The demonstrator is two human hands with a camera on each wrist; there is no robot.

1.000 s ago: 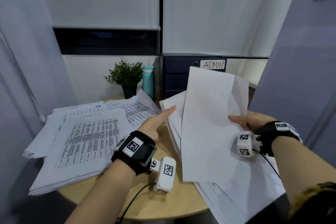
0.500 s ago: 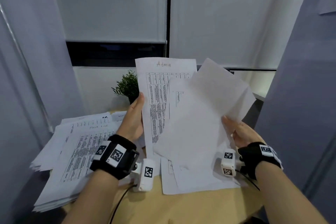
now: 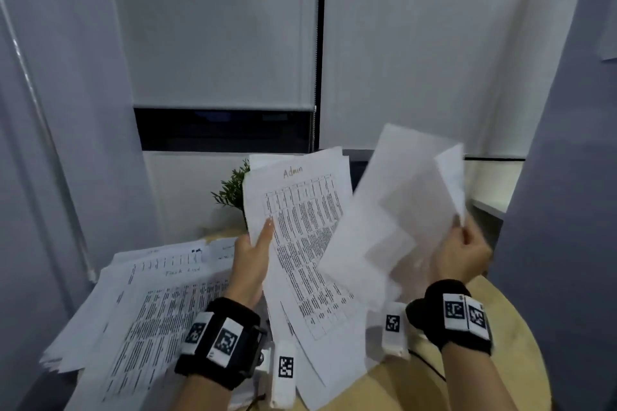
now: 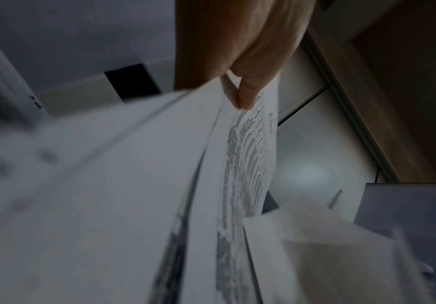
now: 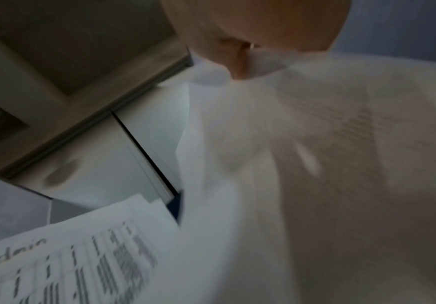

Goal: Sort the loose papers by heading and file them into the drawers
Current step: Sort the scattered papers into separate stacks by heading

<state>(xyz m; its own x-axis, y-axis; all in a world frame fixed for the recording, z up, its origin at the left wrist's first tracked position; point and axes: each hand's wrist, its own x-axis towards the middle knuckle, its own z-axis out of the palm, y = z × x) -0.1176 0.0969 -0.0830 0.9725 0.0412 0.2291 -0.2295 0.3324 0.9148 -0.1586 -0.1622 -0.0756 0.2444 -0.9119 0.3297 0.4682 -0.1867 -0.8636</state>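
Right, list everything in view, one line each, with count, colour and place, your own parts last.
Printed sheets headed Admin: a few, white, held up at centre.
Blank-backed paper sheets: a few, white, raised at right, blurred.
Stack of printed papers: one pile, white, on the table's left.
Round wooden table: one, light tan, below the hands.
Small leafy plant: one, green, behind the Admin sheets.
Roller blinds: two, pale grey, on the window behind.
Wrist bands with square tags: two, black and white, one per wrist.
Left hand: grips the Admin sheets.
Right hand: pinches the blank-backed sheets.
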